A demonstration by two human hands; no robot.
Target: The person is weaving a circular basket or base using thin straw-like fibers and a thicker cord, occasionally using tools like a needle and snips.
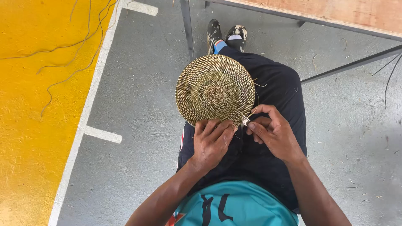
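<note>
A round woven disc (215, 89) of coiled tan fibre rests over my lap, its spiral centre facing up. My left hand (212, 142) grips the disc's near rim, fingers curled over the edge. My right hand (272, 132) sits just right of that rim and pinches a small metal tool (246, 121) against the edge, with a thin fibre strand (253, 112) running from it. I am seated, with dark trousers and a teal shirt below the hands.
Grey concrete floor surrounds me, with a yellow painted area (37, 113) and white lines to the left. Loose long fibres (71, 62) lie on the yellow. A wooden table edge (335, 14) with dark metal legs stands ahead right. My shoes (226, 35) point forward.
</note>
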